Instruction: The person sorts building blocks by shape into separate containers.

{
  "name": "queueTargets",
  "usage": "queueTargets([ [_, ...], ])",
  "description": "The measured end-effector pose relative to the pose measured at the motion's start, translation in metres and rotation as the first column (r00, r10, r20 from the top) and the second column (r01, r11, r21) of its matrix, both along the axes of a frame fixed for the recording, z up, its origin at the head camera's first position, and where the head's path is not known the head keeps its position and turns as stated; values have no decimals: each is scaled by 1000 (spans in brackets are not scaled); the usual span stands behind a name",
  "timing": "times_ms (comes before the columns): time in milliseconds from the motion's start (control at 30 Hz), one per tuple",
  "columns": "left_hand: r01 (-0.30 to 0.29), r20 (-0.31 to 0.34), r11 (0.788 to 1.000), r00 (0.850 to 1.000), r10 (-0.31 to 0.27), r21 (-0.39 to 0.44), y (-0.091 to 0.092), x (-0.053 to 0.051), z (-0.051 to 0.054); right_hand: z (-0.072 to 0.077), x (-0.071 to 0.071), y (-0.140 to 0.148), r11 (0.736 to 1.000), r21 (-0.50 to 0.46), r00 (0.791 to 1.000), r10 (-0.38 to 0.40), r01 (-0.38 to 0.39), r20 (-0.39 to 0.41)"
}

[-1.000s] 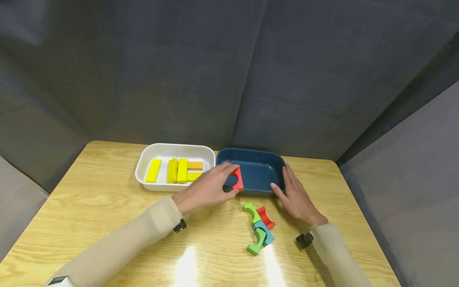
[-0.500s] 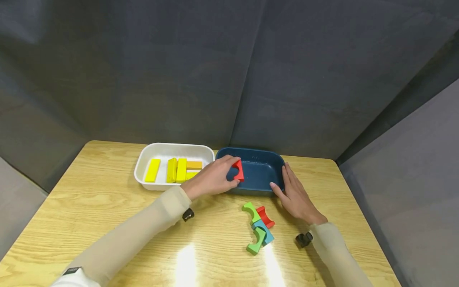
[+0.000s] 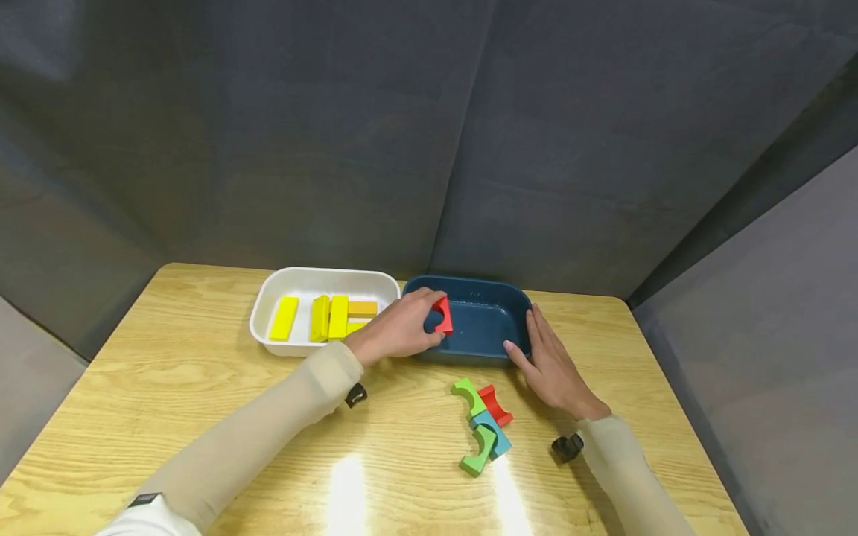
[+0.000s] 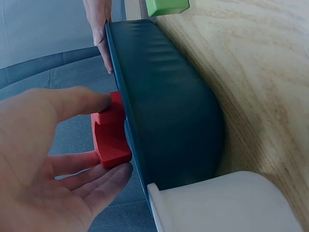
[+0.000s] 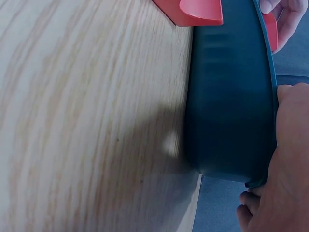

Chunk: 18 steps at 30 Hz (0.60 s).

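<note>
In the head view my left hand [image 3: 404, 326] pinches a red arch block [image 3: 444, 316] between thumb and fingers, over the left end of a navy blue bin [image 3: 496, 359]. The left wrist view has that block [image 4: 110, 133] at the bin's rim, its curved cutout facing my palm. My right hand [image 3: 553, 365] rests against the bin's right end, fingers straight along the outside and thumb at the near rim. On the table before the bin lie two green arch blocks [image 3: 479, 455], a blue one [image 3: 499, 441] and another red one [image 3: 496, 406].
A white bin [image 3: 258, 321] stands against the navy bin's left side, holding several yellow blocks [image 3: 284, 318] and an orange block [image 3: 363, 309]. Dark curtains [image 3: 335, 149] hang behind the wooden table [image 3: 201, 402].
My left hand has moved a little away from me, carrying the red arch block from near the front rim to farther over the navy bin. My right hand stays in place.
</note>
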<state>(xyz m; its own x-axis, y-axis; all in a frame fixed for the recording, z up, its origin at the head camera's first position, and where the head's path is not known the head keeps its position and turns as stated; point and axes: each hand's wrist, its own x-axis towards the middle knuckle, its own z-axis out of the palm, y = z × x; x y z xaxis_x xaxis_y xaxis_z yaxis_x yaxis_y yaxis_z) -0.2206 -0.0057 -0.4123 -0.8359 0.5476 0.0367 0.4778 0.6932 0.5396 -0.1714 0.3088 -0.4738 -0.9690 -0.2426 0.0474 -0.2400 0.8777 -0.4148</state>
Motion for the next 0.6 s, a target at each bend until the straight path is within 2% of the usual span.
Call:
queueTargets([
  [367, 8, 1, 1000, 1000, -8, -14, 0, 0, -4, -2, 0, 1, 1000, 0, 1000, -2, 2, -6],
  [600, -2, -60, 998, 998, -2, -69, 1, 2, -5, 0, 1, 0, 1000, 2, 1000, -3, 3, -4],
])
